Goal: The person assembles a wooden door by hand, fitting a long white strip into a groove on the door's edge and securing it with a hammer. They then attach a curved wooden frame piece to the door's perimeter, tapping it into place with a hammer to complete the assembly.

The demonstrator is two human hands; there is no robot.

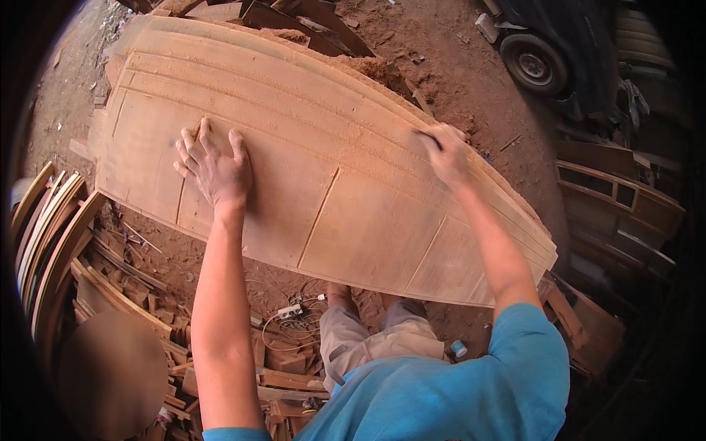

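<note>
A large wooden panel [272, 198] lies before me at about waist height, with grooves running along and across its face and sawdust over its far part. My left hand [215, 163] rests on the panel with its fingers spread, holding nothing. Near the panel's far right edge, my right hand [447, 153] is closed around a small dark, thin piece [426, 137]. Most of that piece is hidden by the fingers, so its kind cannot be made out.
Curved wooden strips [51, 242] stand at the left, above scattered offcuts. A power strip [290, 312] with looped cable lies on the ground by my legs. Beyond the panel are wood scraps [316, 26] and sawdust. A vehicle wheel [535, 64] shows at the far right, with wooden frames [618, 191] nearer.
</note>
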